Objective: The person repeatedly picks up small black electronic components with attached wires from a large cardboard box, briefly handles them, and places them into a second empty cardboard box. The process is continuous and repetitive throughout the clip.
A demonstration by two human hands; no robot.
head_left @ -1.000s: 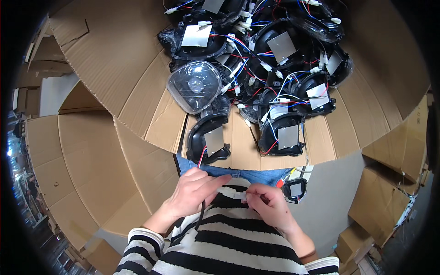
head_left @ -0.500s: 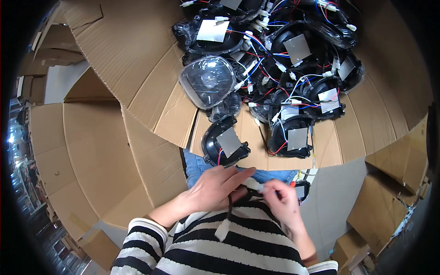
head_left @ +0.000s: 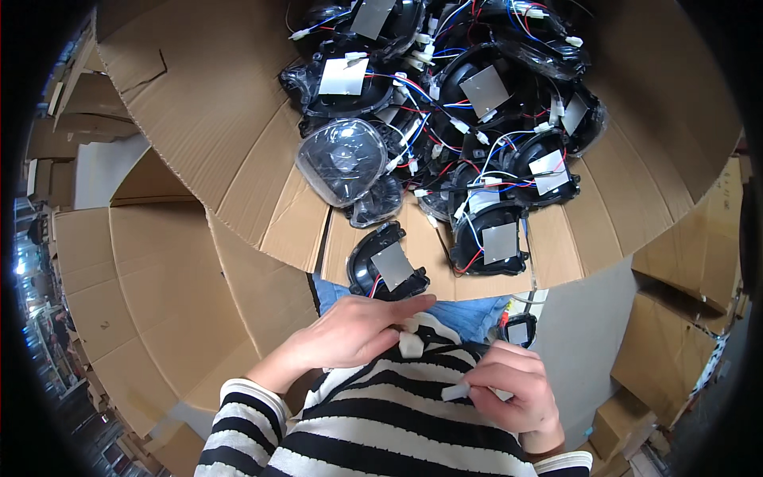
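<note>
My left hand (head_left: 350, 330) is curled with its index finger stretched out, beside the near black lamp housing (head_left: 367, 262). A white plug connector (head_left: 411, 344) sits at its thumb tip, apparently held; the fingers' undersides are hidden. Red and blue wires run from that housing toward this hand, and a flat grey plate (head_left: 395, 266) lies on its back. Over my striped shirt, my right hand (head_left: 515, 383) is closed in a pinch on a small white piece (head_left: 455, 391), which looks like another connector.
Several black lamp housings with grey plates, clear lenses and tangled wires lie piled in a large open cardboard box (head_left: 588, 246). One housing (head_left: 490, 238) rests near its front edge. Another open box (head_left: 167, 270) stands at left, more cardboard boxes (head_left: 660, 350) at right.
My right hand has moved away from the left, down and to the right, with a white piece now showing in its fingers. The dark wire that dangled below my left hand no longer hangs there.
</note>
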